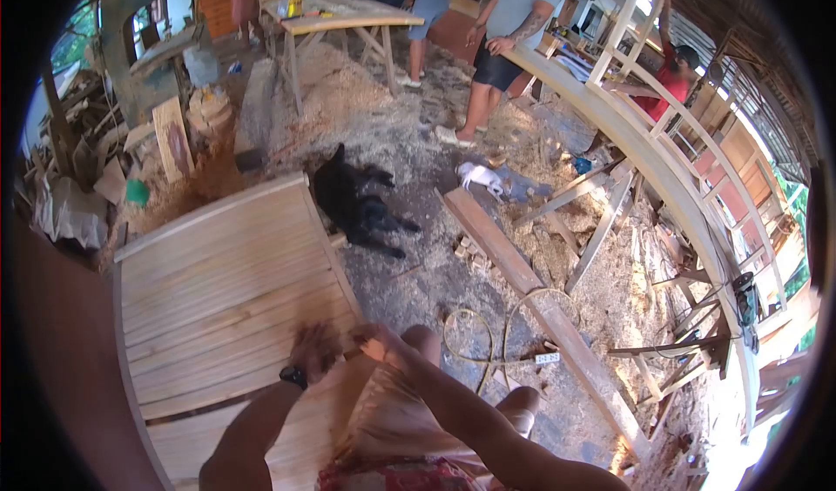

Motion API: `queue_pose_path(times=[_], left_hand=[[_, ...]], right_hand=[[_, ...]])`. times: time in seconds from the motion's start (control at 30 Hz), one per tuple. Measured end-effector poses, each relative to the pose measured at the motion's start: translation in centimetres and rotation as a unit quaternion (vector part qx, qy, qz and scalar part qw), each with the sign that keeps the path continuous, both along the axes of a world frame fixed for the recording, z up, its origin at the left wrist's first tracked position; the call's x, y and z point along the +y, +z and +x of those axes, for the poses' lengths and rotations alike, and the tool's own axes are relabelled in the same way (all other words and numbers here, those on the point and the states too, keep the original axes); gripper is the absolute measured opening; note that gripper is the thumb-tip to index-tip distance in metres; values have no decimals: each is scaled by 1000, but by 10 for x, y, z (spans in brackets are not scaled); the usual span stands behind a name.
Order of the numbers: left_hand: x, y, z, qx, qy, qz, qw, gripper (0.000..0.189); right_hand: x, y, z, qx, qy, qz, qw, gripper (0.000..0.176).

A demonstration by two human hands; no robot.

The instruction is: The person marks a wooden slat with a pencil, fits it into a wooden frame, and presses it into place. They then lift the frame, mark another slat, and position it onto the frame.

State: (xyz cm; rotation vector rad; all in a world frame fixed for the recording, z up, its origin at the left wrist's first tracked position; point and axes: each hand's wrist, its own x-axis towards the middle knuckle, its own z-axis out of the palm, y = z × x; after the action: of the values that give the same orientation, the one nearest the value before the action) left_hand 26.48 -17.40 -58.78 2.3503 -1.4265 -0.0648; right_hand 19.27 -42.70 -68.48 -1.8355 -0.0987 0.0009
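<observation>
Workshop floor (427, 286) strewn w/ shavings; black dog (353, 197) lies approx. 12 o'clock of the hands. Slatted wood panel (226, 291) spreads from L hand (315, 350) toward 10 o'clock, slats approx. 8-to-2 on their long axis. L hand, w/ wristwatch (293, 375), is nearer panel's middle, over slats; too blurred to tell grip opening, hold or contact. R hand (378, 345) at 3 o'clock of L, by panel's R rail (333, 247), fingers part-curled; can't tell if grip holds anything.
</observation>
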Motion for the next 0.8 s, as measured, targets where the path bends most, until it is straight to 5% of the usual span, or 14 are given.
queue_pose_path(times=[0.07, 0.13, 0.2, 0.23, 0.27, 0.3, 0.33, 0.43, 0.47, 0.8], left_hand=[[1, -41, 17, -65, -50, -40, 996, 39], [-16, -24, 9, 48, 44, 83, 994, 35], [-8, -57, 10, 208, 42, -58, 975, 36], [-2, -8, 2, -146, -24, -7, 989, 38], [-2, -3, -3, -85, 2, -8, 996, 42], [-1, -5, -3, -34, 26, -15, 999, 46], [0, -4, 0, -22, 34, -9, 999, 46], [-1, -4, -3, -8, 35, -3, 999, 50], [-1, -4, -4, -18, 36, -2, 999, 49], [0, -7, -4, -20, 39, -20, 999, 48]], right_hand=[[-7, -48, -4, 1, 19, 87, 996, 22], [-13, -30, -10, -19, -8, 11, 1000, 22], [-12, -16, -15, -19, -28, -9, 999, 23], [-10, -15, -14, -11, -47, -4, 999, 25], [1, 12, -9, -61, 3, 254, 965, 19], [2, 46, -14, -79, 11, -12, 997, 19], [-3, 65, -13, -103, 22, -281, 954, 22], [-10, 31, -8, -70, -1, -110, 991, 12], [3, 113, -13, -49, 20, -330, 943, 13], [3, 116, -12, -83, 23, -270, 959, 16]])
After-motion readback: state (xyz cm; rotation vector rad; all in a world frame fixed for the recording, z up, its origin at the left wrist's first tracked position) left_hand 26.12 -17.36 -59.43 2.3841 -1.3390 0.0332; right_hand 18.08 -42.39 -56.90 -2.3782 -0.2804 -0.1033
